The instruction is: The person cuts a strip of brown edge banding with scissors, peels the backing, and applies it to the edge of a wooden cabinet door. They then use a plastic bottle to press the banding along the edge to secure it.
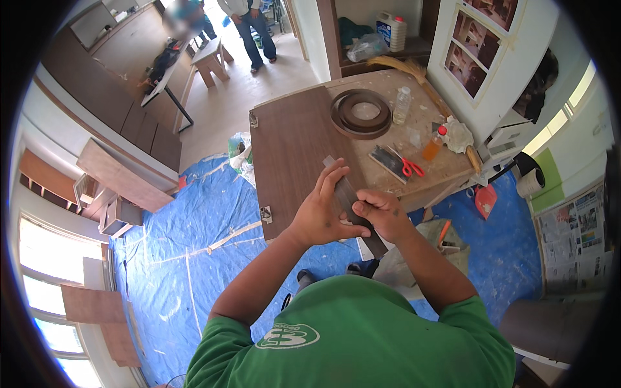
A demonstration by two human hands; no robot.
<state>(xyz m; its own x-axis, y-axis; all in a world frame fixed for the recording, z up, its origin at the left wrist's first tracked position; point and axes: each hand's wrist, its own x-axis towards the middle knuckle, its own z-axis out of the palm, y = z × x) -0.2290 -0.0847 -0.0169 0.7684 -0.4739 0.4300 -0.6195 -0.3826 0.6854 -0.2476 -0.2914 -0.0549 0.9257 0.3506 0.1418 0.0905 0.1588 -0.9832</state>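
Observation:
My left hand (326,210) holds a long dark brown strip (375,246), its fingers over the upper part and its thumb low across it. My right hand (383,216) grips the same strip from the right, fingers curled and thumb on it. The strip lies slanted over the near part of a dark wood panel (291,149) with metal hinges, resting on a worn worktop (388,171). Coils of brown banding (343,123) sit behind the hands. Red-handled scissors (412,167) and a dark flat block (386,163) lie to their right.
Bottles (432,149), a straw broom (433,92) and crumpled cloth (456,134) are at the worktop's right. Blue sheeting (174,278) covers the floor around me. Loose boards (110,168) lean at the left. People (249,26) stand beyond, near a small bench (210,58).

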